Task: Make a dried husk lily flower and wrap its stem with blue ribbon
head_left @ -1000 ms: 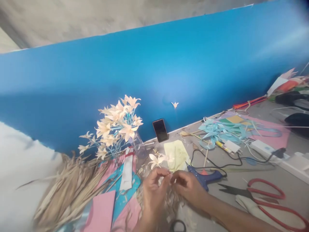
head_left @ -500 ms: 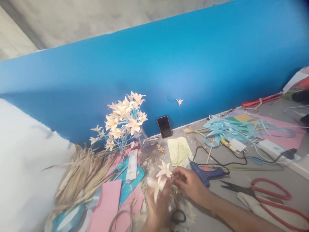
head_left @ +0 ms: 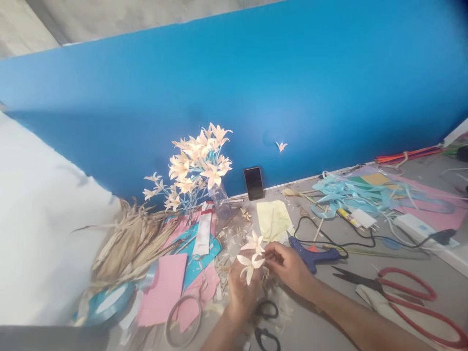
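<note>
My left hand (head_left: 241,291) is closed around two small cream paper flowers (head_left: 251,256), holding them up above the table. My right hand (head_left: 288,265) pinches at the base of the same flowers, fingers pressed together. Just right of my right hand lies a blue glue gun (head_left: 314,253) with its black cord. Small black-handled scissors (head_left: 266,321) lie below my left wrist. A bunch of finished cream flowers on blue stems (head_left: 197,165) stands behind, against the blue wall.
Large red-handled scissors (head_left: 409,297) lie at the right. Dry straw (head_left: 127,243), pink and blue paper sheets (head_left: 164,287) and tape rolls (head_left: 109,302) crowd the left. A phone (head_left: 253,183) leans on the wall, beside yellow paper (head_left: 274,220). Blue ribbon scraps (head_left: 340,192) and a white power strip (head_left: 417,225) lie at the far right.
The view has shifted down and left, bringing the tape rolls and small scissors into sight. My hands have lifted the flowers slightly and turned them; a second bloom now shows.
</note>
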`<state>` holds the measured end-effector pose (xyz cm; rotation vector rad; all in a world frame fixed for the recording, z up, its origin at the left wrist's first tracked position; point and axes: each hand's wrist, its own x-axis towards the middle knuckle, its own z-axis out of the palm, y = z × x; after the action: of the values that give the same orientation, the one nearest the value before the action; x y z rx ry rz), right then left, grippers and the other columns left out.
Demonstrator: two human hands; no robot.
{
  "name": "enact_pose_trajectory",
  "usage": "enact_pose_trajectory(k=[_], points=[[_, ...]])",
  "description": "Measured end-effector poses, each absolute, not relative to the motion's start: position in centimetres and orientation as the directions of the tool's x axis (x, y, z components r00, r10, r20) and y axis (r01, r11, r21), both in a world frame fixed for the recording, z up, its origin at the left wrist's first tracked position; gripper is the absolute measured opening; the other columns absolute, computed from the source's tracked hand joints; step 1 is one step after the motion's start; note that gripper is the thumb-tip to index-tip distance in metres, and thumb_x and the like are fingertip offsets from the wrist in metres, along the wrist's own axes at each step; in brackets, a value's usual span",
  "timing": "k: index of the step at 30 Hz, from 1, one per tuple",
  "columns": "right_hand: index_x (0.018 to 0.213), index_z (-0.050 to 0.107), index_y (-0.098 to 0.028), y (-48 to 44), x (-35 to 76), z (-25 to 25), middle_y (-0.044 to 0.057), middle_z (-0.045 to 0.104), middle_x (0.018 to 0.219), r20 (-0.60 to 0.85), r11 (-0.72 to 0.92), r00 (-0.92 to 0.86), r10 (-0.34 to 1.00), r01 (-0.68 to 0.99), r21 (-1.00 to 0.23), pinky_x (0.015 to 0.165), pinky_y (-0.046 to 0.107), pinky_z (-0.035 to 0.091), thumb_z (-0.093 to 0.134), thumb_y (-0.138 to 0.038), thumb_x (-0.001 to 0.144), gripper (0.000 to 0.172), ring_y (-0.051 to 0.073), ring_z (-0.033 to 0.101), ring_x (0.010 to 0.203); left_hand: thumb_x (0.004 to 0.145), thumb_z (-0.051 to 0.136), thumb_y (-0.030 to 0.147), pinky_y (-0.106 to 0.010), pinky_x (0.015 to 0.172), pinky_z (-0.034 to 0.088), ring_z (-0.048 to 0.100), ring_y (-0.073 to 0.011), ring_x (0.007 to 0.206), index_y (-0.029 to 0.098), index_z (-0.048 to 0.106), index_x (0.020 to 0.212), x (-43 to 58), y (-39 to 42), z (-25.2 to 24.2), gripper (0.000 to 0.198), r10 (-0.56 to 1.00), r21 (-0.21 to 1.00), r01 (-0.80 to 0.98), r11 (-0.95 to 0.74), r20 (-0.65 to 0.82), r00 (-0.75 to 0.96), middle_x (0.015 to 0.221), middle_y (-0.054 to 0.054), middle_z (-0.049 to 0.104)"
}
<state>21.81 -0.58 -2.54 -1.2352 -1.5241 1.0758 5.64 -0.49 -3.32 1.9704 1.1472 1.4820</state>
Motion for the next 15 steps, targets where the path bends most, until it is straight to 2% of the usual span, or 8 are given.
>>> enact_pose_trajectory(k=[4, 9, 15], points=[[0.084, 0.068, -0.018, -0.5, 21.9, -2.2, 0.001, 0.070, 0.075, 0.114, 0.145, -0.122, 0.986, 0.291, -0.946, 0.063, 0.025, 0.047, 0.058, -0.027, 0.083, 0.013, 0.016, 0.061, 0.067, 0.090, 0.061, 0.018, -0.034, 0.074, 0.059, 0.072, -0.0208, 0.080, 0.022, 0.072, 0.095, 5.7, -0.3, -3.0, 0.013, 0.738, 0.650, 0.373, -0.663, 0.650, 0.180, 0.085, -0.006, 0.076], [0.082, 0.067, -0.018, -0.4, 22.1, -2.4, 0.001, 0.070, 0.070, 0.124, 0.164, -0.139, 0.982, 0.326, -0.931, 0.061, 0.024, 0.046, 0.058, -0.027, 0.084, 0.013, 0.017, 0.060, 0.065, 0.089, 0.062, 0.020, -0.035, 0.073, 0.059, 0.073, -0.0225, 0.082, 0.021, 0.073, 0.094, 5.7, -0.6, -1.9, 0.012, 0.733, 0.643, 0.369, -0.671, 0.652, 0.195, 0.087, -0.008, 0.076], [0.079, 0.067, -0.019, -0.5, 22.2, -3.2, -0.001, 0.067, 0.062, 0.180, 0.225, -0.151, 0.972, 0.372, -0.901, 0.059, 0.024, 0.045, 0.056, -0.026, 0.086, 0.015, 0.017, 0.060, 0.062, 0.088, 0.058, 0.013, -0.033, 0.071, 0.057, 0.072, -0.0210, 0.080, 0.021, 0.073, 0.093, 5.9, -0.6, -1.5, 0.017, 0.719, 0.622, 0.380, -0.685, 0.663, 0.211, 0.083, -0.006, 0.076]])
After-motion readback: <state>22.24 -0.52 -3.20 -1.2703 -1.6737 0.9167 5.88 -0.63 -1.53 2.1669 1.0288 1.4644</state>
